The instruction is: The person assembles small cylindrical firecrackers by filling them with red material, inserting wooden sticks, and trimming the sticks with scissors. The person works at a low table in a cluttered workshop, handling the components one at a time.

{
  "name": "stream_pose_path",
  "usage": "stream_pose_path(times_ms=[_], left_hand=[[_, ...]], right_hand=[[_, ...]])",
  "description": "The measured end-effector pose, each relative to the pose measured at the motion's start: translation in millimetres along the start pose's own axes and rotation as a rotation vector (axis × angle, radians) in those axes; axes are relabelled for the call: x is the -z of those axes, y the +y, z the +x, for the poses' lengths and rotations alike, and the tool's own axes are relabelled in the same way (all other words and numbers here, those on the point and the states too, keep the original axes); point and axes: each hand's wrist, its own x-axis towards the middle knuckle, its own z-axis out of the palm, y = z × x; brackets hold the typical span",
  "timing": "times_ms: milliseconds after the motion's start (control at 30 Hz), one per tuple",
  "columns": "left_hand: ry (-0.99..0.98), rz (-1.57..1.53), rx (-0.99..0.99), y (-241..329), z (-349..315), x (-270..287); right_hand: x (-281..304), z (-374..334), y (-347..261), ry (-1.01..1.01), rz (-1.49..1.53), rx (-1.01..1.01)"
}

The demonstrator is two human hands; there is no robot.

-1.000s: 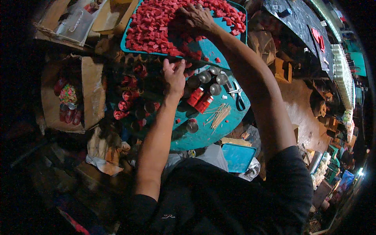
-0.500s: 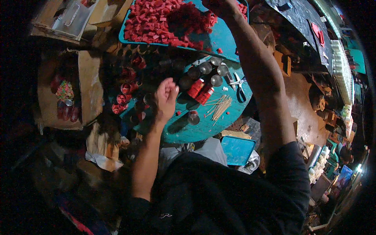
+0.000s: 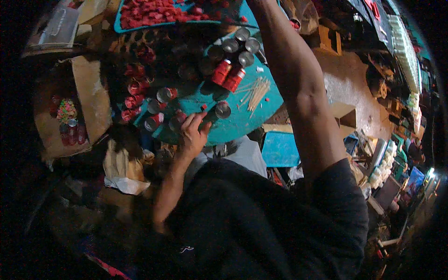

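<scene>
My left hand (image 3: 193, 134) is over the near edge of the teal table (image 3: 219, 133), fingers apart and slightly bent, holding nothing that I can see. Just beyond its fingertips is a small red piece (image 3: 204, 107). A cut-open can (image 3: 223, 110) stands to its right, and a dim red can (image 3: 178, 120) is close on its left. My right forearm (image 3: 303, 88) reaches up past the table's right side; the hand itself is beyond the top edge of the picture.
Far back, a blue tray (image 3: 228, 21) holds many red cubes (image 3: 154, 13). Two red cans (image 3: 221, 72) lie near several open metal cups (image 3: 230, 45) and thin wooden sticks (image 3: 255, 93). Several red cut cans (image 3: 135, 86) stand left, beside a cardboard box (image 3: 93, 88).
My left hand has come down toward the table's near edge, its fingers now spread beside the cans. The right hand has slipped out of view at the top. The whole view has shifted.
</scene>
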Motion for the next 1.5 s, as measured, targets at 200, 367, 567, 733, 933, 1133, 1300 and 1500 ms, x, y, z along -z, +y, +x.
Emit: stream_pose_path(times_ms=[200, 367, 567, 733, 933, 1133, 1300, 1500], left_hand=[[-0.032, 0.078, -0.104, 8.8, 6.5, -14.7], [-0.013, 0.218, -0.215, 3.3, 21.1, -37.2], [-0.002, 0.259, -0.287, -10.7, 39.8, -52.3], [0.002, 0.251, -0.329, -11.3, 39.8, -49.2], [0.046, 0.245, -0.369, -12.8, 36.2, -46.2], [0.129, 0.24, -0.403, -17.9, 26.6, -50.9], [0.155, 0.248, -0.444, -19.9, 24.2, -54.4], [0.093, 0.279, -0.563, -22.7, 34.6, -50.2]], right_hand=[[-39.3, -67.6, -15.2, -0.191, 0.18, 0.005], [-78.4, -224.0, 28.4, -0.224, 0.072, 0.052], [-57.7, -354.6, 175.5, 0.673, 0.004, 0.203], [-46.3, -383.6, 245.5, 0.76, -0.073, 0.265], [-31.7, -381.0, 269.8, 0.698, -0.176, 0.421], [-25.6, -382.0, 265.1, 0.726, -0.289, 0.415], [-32.1, -380.4, 260.6, 0.746, -0.243, 0.422], [-37.3, -381.4, 254.8, 0.783, -0.22, 0.357]])
